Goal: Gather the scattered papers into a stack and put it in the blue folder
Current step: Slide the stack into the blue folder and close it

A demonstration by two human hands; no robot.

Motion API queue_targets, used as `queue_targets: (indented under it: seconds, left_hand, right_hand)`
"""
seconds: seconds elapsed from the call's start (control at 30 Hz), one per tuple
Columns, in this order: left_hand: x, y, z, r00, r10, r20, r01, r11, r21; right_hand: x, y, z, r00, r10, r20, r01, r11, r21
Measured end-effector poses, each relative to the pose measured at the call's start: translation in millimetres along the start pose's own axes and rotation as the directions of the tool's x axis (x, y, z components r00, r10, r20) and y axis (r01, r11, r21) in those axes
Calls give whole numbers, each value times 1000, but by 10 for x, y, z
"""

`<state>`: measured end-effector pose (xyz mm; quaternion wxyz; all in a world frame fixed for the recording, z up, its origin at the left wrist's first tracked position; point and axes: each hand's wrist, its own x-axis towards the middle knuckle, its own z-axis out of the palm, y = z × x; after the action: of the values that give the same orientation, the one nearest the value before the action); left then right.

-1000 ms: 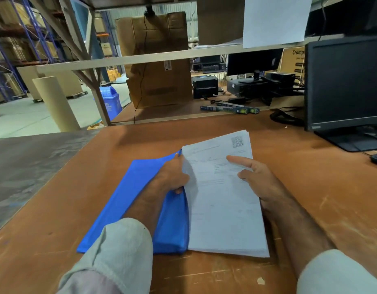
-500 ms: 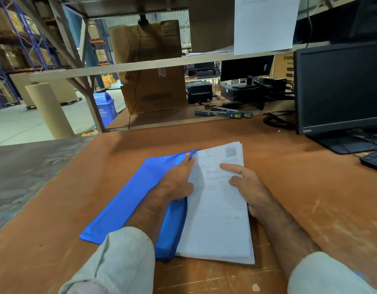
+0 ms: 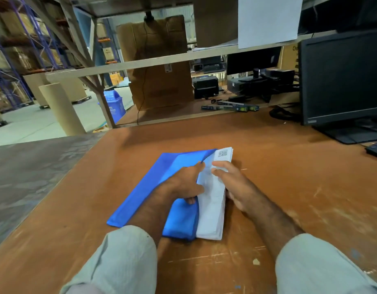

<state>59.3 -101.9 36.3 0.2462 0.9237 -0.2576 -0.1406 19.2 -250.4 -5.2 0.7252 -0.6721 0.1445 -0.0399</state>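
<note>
Scuffed brown table (image 3: 289,187), black monitor (image 3: 342,81), warehouse racking (image 3: 18,60) behind.

I see a scuffed brown table (image 3: 289,177); the blue folder (image 3: 145,187) lies at center, monitor stand (image 3: 353,133) at two o'clock.

Single head-worn wide-angle view, looking forward and down from above the person's chest. Close on the brown surface (image 3: 289,177); both sleeves enter at 5 and 7 o'clock. Shelf frame (image 3: 153,60) and monitor (image 3: 340,77) fill 12 to 2 o'clock; warehouse floor at 10. Edges bow from lens distortion.
</note>
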Motion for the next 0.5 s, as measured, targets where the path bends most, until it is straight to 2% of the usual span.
queue_targets:
  seconds: [0.07,0.13,0.23,0.3,0.37,0.43,0.5]
  left_hand:
    - [-47,-22,17,999,-32,-28,30,997,-74]
    - [-100,-23,12,998,-48,-45,39,983,-180]
    - [-181,96,-25,997,-66,-31,49,919,-390]
    - [-221,235,-142,997,-43,-61,0,820,-573]
    - [-255,377,-365,991,-20,-134,-85,675,-733]
    - [-322,480,-613,985,25,-174,-157,569,-807]
    - [-427,492,-814,980,62,-190,-195,494,-847]
  right_hand:
    - [-149,4,-79,998,66,23,-63,992,-107]
    - [-290,27,-92,998,61,18,-57,985,-163]
    - [-353,-160,-76,984,-168,-63,127,900,-417]
    - [-393,-642,-76,955,-295,-37,215,772,-599]
    - [-551,-1269,-35,939,-343,29,256,640,-724]
    - [-725,-1841,128,927,-363,94,273,483,-832]
    - [-828,-2214,401,912,-376,164,280,278,-919]
